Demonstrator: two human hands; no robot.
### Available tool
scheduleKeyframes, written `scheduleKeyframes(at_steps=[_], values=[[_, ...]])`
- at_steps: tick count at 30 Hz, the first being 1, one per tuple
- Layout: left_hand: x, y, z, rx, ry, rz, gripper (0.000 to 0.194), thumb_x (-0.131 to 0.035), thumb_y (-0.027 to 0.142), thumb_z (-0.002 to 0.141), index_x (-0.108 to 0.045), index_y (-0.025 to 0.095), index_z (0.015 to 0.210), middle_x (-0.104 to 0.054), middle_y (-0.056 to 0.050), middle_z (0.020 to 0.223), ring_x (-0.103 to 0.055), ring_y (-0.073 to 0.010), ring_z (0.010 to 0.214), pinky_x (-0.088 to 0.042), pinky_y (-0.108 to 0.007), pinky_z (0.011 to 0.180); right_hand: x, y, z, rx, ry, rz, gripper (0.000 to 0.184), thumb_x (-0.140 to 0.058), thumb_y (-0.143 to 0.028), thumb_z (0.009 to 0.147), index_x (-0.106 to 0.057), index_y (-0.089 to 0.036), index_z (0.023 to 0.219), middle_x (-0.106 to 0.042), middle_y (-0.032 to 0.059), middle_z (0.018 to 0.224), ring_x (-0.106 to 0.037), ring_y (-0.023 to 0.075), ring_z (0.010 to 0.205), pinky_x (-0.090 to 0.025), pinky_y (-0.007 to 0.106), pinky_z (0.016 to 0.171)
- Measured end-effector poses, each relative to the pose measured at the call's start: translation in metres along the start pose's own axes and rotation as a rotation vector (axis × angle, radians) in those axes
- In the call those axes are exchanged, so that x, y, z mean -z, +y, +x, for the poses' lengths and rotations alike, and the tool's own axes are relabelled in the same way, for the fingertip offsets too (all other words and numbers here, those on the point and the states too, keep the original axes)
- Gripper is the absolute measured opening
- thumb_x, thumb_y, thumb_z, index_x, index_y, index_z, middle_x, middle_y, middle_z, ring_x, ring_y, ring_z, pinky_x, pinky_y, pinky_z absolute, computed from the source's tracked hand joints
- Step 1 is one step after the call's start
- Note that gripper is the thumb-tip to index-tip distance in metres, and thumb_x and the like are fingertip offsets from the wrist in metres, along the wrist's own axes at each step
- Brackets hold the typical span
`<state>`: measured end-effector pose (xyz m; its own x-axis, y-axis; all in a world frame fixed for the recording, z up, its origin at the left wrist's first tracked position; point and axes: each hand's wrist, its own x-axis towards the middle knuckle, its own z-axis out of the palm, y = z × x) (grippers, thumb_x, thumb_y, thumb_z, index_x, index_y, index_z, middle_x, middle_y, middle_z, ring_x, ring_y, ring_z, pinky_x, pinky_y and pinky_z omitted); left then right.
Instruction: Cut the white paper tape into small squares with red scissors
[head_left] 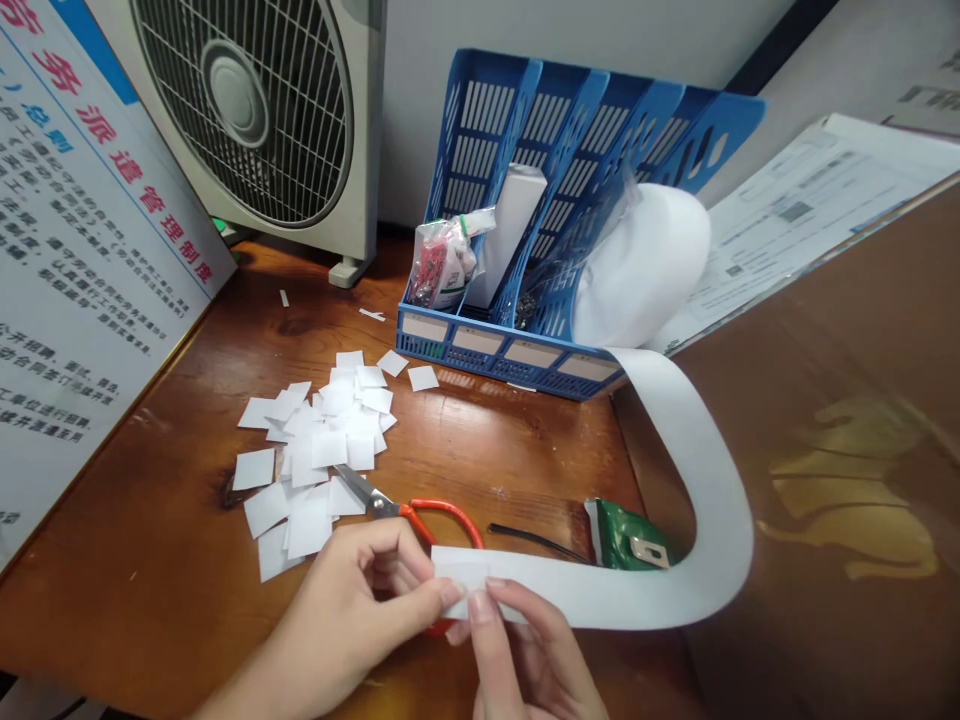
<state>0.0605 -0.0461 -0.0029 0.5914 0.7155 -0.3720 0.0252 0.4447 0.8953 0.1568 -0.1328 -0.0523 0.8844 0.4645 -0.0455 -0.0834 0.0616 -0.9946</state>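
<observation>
A long white strip [615, 597] curves down from the white roll [645, 265] in the file rack. Its near end is pinched between the thumb and fingers of my left hand [360, 610]. Just to the right, my right hand [525, 650] also pinches this end, fingertips close to the left thumb. Whether the strip is paper or cloth I cannot tell. Behind the hands lie scissors with orange handles [450, 508], partly hidden by the strip and my left hand. Their blade tips reach a loose pile of white cut squares [330, 430].
A blue file rack [495, 340] at the back holds a bag of red items [442, 260] and a white box [514, 220]. A fan [247, 110] stands back left beside a printed board [97, 250]. A green packet [622, 535] lies behind the strip.
</observation>
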Motion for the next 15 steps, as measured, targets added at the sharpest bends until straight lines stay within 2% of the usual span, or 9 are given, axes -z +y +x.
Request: scheduleKeyframes(at_steps=[2,4,7,9,15], values=[[-0.0016,0.0011,0.0004,-0.025,0.069,-0.028,0.033,-0.086,0.019,0.077,-0.053,0.018,0.072,-0.068,0.004,0.066,-0.060,-0.0087,0.060,-0.045,-0.017,0.060,-0.0024,0.0004,0.0007,0.093,0.018,-0.012,0.017,-0.088,-0.024,0.072,-0.074,-0.016,0.077,-0.076,0.0024,0.064,-0.070,0.0144,0.050,-0.059,0.016,0.051],[-0.0021,0.0018,0.0018,-0.010,0.104,-0.083,0.034,-0.089,0.016,0.072,-0.055,0.018,0.076,-0.063,0.008,0.061,-0.054,-0.0059,0.054,-0.041,-0.015,0.055,-0.0013,0.0032,0.0031,0.165,0.035,-0.008,0.016,-0.088,-0.020,0.071,-0.074,-0.016,0.076,-0.077,0.0025,0.067,-0.072,0.0141,0.054,-0.059,0.015,0.053],[-0.0011,0.0014,0.0040,0.057,0.047,-0.142,0.028,-0.091,0.019,0.071,-0.069,0.015,0.087,-0.069,0.003,0.062,-0.059,-0.0086,0.055,-0.048,-0.018,0.058,0.0015,0.0071,0.0068,0.196,0.024,-0.003,0.014,-0.087,-0.020,0.072,-0.075,-0.016,0.077,-0.077,0.0030,0.068,-0.073,0.0149,0.055,-0.059,0.016,0.053],[-0.0001,0.0006,0.0045,0.077,0.028,-0.142,0.023,-0.091,0.024,0.071,-0.074,0.013,0.082,-0.074,-0.002,0.066,-0.062,-0.0111,0.056,-0.052,-0.021,0.058,0.0014,0.0075,0.0084,0.195,0.008,-0.003,0.015,-0.088,-0.020,0.073,-0.075,-0.016,0.078,-0.078,0.0034,0.067,-0.072,0.0158,0.053,-0.059,0.018,0.051],[0.0016,-0.0018,0.0031,0.093,0.066,-0.101,0.018,-0.090,0.026,0.072,-0.077,0.015,0.075,-0.076,-0.004,0.064,-0.069,-0.0157,0.058,-0.053,-0.022,0.058,-0.0029,0.0053,0.0088,0.212,0.023,0.006,0.016,-0.089,-0.019,0.071,-0.074,-0.016,0.076,-0.076,0.0017,0.062,-0.070,0.0151,0.047,-0.057,0.017,0.046]])
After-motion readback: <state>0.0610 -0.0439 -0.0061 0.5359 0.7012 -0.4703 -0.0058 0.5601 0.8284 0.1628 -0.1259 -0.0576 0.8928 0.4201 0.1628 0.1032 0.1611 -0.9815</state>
